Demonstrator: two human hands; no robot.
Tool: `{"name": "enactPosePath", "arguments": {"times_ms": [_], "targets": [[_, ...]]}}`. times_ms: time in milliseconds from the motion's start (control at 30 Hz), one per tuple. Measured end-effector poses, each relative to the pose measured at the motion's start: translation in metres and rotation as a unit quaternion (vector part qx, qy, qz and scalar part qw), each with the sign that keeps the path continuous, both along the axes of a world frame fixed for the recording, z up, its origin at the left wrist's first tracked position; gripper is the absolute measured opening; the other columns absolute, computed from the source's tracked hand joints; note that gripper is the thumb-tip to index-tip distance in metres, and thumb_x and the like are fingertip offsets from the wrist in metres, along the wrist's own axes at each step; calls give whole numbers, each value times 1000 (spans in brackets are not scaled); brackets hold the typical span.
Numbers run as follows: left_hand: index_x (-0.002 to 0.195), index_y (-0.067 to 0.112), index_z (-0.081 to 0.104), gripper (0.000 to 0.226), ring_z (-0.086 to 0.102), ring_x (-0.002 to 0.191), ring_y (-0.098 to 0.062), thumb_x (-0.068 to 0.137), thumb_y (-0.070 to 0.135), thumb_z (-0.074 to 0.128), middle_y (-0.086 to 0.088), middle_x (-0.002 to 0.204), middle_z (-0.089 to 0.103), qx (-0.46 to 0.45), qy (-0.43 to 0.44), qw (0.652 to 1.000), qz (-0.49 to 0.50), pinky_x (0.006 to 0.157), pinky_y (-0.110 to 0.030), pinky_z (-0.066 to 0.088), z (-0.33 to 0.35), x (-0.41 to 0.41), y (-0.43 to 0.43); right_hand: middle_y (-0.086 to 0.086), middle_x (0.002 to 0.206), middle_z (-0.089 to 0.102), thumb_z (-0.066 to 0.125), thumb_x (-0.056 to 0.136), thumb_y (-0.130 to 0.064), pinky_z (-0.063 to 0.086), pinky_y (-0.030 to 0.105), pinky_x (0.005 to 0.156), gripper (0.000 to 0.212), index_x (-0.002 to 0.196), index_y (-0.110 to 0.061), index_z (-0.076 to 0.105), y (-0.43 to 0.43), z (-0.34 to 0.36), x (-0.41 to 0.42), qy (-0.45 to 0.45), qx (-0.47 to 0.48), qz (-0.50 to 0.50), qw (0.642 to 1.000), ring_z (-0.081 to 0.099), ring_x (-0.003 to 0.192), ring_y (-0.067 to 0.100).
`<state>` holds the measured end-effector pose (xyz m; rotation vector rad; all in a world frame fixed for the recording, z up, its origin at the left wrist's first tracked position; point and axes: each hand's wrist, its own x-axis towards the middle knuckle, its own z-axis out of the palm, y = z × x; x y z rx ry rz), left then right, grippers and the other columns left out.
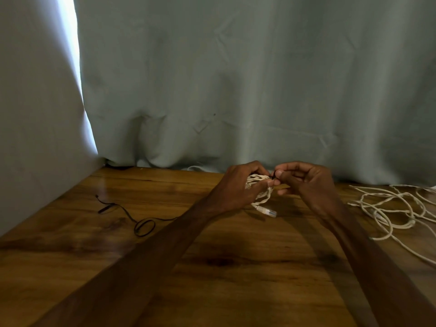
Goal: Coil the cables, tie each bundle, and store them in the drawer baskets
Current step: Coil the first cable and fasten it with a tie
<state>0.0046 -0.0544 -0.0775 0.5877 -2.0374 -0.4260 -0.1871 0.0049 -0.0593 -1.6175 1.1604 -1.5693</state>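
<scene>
My left hand (238, 185) grips a small coiled bundle of white cable (262, 197) just above the wooden table (236, 267). A clear plug (269, 212) hangs from the bundle's lower end. My right hand (304, 180) meets it from the right, thumb and fingers pinching a small dark tie (273, 176) at the top of the bundle. Most of the coil is hidden behind my left fingers.
A loose tangle of white cable (391, 208) sprawls over the table's right side. A thin black cable (132, 217) lies looped on the left. A pale green curtain (236, 79) hangs along the table's back edge. No drawer or basket is in view.
</scene>
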Motion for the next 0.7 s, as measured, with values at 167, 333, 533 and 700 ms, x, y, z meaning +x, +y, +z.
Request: {"name": "enactPosePath", "arguments": {"times_ms": [167,333,533,700], "targets": [[105,14,71,24,70,83,-4,92,34,74,7,93,73,-6,-7,1000,-1,72,-31,58,1,1,1,12,91,78,66,94,1,64,30,59,13,104,-2,72,-4,-1,0,29,-3,-8,1000,77,77,22],[106,13,71,21,69,83,-4,93,29,74,6,94,73,-14,-13,1000,1,72,-31,58,1,0,0,14,90,76,65,95,0,62,29,58,14,107,0,73,-5,-3,-1,48,-15,-8,999,76,77,22],[105,13,71,22,69,82,-4,92,30,75,6,93,73,-14,-11,1000,-4,71,-26,58,1,0,2,12,90,77,66,94,-1,62,29,58,14,106,-1,73,-5,-4,-1,59,-30,-15,998,75,76,21],[105,12,71,22,69,81,-3,92,30,75,7,93,73,-11,0,1000,1,69,-19,55,1,-1,2,10,90,77,68,93,-1,63,29,57,15,106,1,73,-4,-4,-1,57,-39,-12,998,76,76,20]]}}
